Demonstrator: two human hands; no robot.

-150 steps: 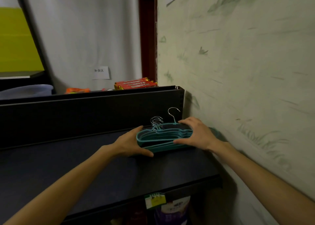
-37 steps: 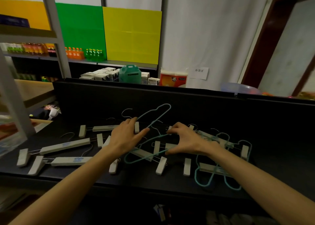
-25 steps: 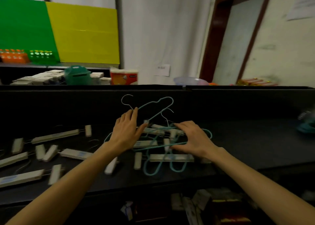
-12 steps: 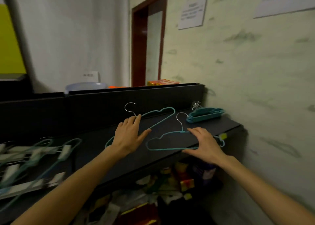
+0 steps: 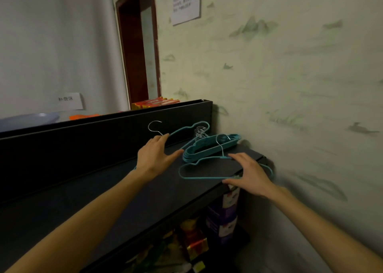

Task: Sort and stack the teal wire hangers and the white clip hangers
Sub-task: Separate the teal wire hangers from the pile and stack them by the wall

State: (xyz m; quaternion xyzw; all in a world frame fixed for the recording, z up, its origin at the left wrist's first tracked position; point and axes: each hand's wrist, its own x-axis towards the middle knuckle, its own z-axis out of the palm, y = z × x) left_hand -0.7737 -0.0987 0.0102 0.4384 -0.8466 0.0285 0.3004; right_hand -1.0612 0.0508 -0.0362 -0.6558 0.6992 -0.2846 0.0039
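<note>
Both hands are over the far right end of the counter [image 5: 103, 190], each carrying one teal wire hanger.

Left hand [image 5: 154, 156]: fingers mostly straight and close together, thumb spread out to the right. It holds the left hanger [image 5: 187, 127] tilted up off the counter, with the wire passing under the fingers (exact grip is hidden behind the hand). The metal hook [image 5: 154, 126] sticks up just above the fingertips, in front of the black back panel [image 5: 83, 144].

Right hand [image 5: 249, 174]: fingers curled over the right part of the right hanger [image 5: 204, 170], thumb at its lower bar near the counter's front edge. That hanger lies roughly flat, its right end poking past the counter's right edge towards the wall [image 5: 300, 86]. Its hook points up over the stack.

The teal hanger stack [image 5: 209, 147] sits in the far right corner of the counter, against the back panel and close to the wall. Hooks bunched at the back. Neither held hanger is on it yet; the right one is just in front of it.

No white clip hangers are in view here.

Behind the panel: red and orange packets [image 5: 155, 102], a pale basin [image 5: 29, 120] (blurry). Packaged goods [image 5: 222, 216] sit on the shelf below the counter.
</note>
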